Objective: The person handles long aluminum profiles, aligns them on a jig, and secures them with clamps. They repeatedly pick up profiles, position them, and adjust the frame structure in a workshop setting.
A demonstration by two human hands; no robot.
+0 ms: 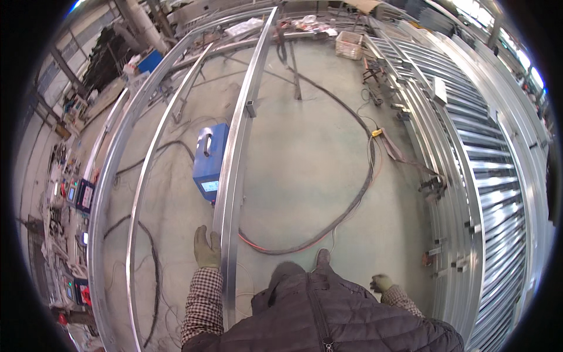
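My left hand (206, 249), in a greenish work glove, is beside the long bare metal rail (236, 146) of a frame. Its fingers are stretched forward with the thumb apart, and nothing is in them; whether it touches the rail I cannot tell. Out to the right of my body, my right hand (382, 284), gloved too, hangs over the floor with its fingers loosely parted and holds nothing. Beyond my left hand stands a blue box-shaped machine (210, 154) with a top handle and a small panel, partly behind the rail.
A thick black cable (370, 170) loops across the floor ahead. Stacked shiny metal frames (492, 170) fill the right side, with clamps (434, 188) along their edge. Thinner rails (153, 144) run on the left. A pale crate (349, 46) and a yellow connector (376, 133) lie farther off.
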